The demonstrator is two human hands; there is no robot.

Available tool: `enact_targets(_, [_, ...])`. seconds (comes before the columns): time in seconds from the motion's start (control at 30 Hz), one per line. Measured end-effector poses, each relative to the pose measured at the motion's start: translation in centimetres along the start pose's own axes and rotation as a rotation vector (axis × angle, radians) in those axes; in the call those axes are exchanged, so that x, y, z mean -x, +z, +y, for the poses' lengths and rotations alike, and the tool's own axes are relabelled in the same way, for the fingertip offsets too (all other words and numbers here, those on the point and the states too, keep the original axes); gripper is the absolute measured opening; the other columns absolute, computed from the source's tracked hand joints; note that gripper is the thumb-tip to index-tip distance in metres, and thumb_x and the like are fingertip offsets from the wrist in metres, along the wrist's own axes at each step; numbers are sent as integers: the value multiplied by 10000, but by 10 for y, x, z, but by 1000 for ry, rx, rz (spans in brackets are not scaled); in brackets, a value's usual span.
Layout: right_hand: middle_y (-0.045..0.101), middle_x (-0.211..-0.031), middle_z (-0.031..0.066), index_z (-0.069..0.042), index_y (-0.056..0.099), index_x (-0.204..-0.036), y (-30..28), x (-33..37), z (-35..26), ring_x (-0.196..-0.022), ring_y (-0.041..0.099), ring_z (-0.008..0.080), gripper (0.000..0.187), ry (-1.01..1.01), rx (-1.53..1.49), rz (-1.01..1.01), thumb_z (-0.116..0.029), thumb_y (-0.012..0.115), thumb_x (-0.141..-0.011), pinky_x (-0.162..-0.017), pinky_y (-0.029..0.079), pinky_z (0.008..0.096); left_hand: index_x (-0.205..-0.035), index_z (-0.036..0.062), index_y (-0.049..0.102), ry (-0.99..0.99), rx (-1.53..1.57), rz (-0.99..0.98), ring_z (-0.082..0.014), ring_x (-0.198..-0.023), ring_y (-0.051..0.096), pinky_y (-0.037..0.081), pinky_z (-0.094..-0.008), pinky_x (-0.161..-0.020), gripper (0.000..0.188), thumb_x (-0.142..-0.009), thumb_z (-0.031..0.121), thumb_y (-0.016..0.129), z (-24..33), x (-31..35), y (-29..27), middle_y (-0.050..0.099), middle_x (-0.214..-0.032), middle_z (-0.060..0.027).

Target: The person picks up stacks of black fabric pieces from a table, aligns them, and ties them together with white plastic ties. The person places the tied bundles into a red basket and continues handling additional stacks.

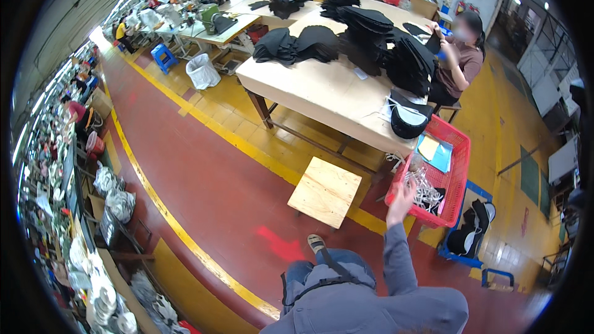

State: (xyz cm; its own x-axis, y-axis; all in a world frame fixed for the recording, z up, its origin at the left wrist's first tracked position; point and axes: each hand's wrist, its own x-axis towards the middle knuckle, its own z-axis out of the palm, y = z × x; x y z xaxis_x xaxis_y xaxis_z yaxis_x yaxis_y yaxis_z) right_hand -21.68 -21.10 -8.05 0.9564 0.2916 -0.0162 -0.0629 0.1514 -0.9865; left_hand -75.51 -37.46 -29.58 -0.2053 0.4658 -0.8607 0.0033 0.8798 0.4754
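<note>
Fingers: those of the right hand (pixel 401 201) are reaching toward the near rim of the red basket (pixel 459 167) right of centre; they are looking loosely curled, but motion blur is keeping me from telling whether they are pinching anything.
Left hand: not showing anywhere in the frame.
Floor: red walkway with yellow lines (pixel 185 235) is running from upper left down to the lower centre.
Work table (pixel 322 93): sitting in the upper centre, carrying tall stacks of black fabric pieces (pixel 371 37).
Co-worker (pixel 461 62): sitting at the table's far right end, handling black pieces.
Red basket: standing just below the table's near corner, holding white cords or strips (pixel 427 188) and blue and yellow sheets (pixel 436 151); the hand is overlapping its lower left rim.
Wooden stool (pixel 325 190): standing near centre, just left of the basket, apart from it.
Black-and-white cap piece (pixel 408 120): lying on the table corner above the basket.
Shoe (pixel 316 243): the person's own foot is resting on the red floor at lower centre.
Progress: judging from this view, the reach into the basket is only beginning; nothing is visibly lifted out, and the white strips are all lying inside.
</note>
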Motion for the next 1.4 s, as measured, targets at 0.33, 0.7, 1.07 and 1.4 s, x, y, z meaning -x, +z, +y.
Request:
enact_targets(0.33, [601,-1086,184,-183,136,-1483,345,68,-90,-631,606,156,647,-1150,-307,-335,-63,515,-973,-641,500,310,-1239,62,564,-13,61,79,-227,-771,689,507,-327,-540,338,-907,117,593,223,-157,-80,698,-961,-131])
enact_targets(0.7, [532,-1163,189,-199,-1,-1523,396,105,-90,-604,517,135,725,-689,-114,464,-170,485,-986,-533,461,239,-1171,54,637,136,-342,-262,-245,-760,697,565,-402,-676,296,-884,126,623,487,-304,-94,720,-985,-144])
enact_targets(1.07, [583,-1049,86,-108,230,-1496,381,11,-61,-633,485,99,537,-126,-456,940,-203,456,-1018,-556,396,220,-1192,89,604,177,-496,-226,-153,-667,648,463,-276,-467,274,-928,150,560,698,-418,-10,704,-902,-93])
enact_targets(1.4, [611,-701,-2,-93,589,-1279,612,-108,-14,-526,486,93,345,-498,-30,-357,-116,575,-935,-464,394,251,-1230,132,639,732,-1552,-337,-288,-911,661,511,-361,-842,311,-962,256,541,728,-407,221,693,-1099,-136])
